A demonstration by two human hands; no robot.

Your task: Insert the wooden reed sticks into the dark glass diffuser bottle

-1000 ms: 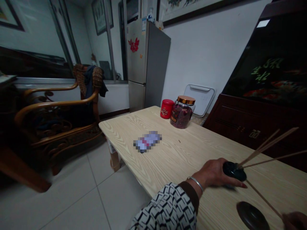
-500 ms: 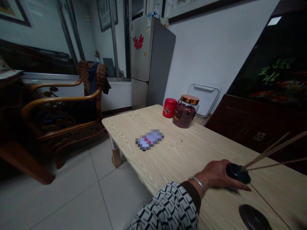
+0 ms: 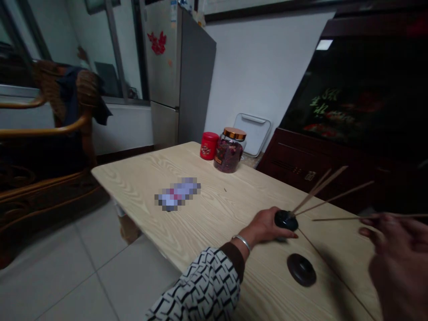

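My left hand (image 3: 264, 225) is wrapped round a small black holder (image 3: 286, 220) on the light wooden table (image 3: 214, 209). Thin incense sticks (image 3: 317, 189) fan up and right out of that holder. My right hand (image 3: 396, 256) is raised at the right edge, fingers pinched on one more thin stick (image 3: 337, 218) lying almost level, its tip pointing toward the holder. A second black round disc (image 3: 301, 269) lies on the table just in front of the holder, untouched.
A blurred flat packet (image 3: 177, 194) lies mid-table. A red tin (image 3: 209, 146) and a glass jar with a copper lid (image 3: 230, 150) stand at the far edge. A dark cabinet with a fish tank (image 3: 351, 116) is on the right, a fridge (image 3: 180, 76) behind, a wooden armchair (image 3: 47, 133) on the left.
The view has swung right. My right hand has risen into view with a stick held level. My left hand stays on the black holder.
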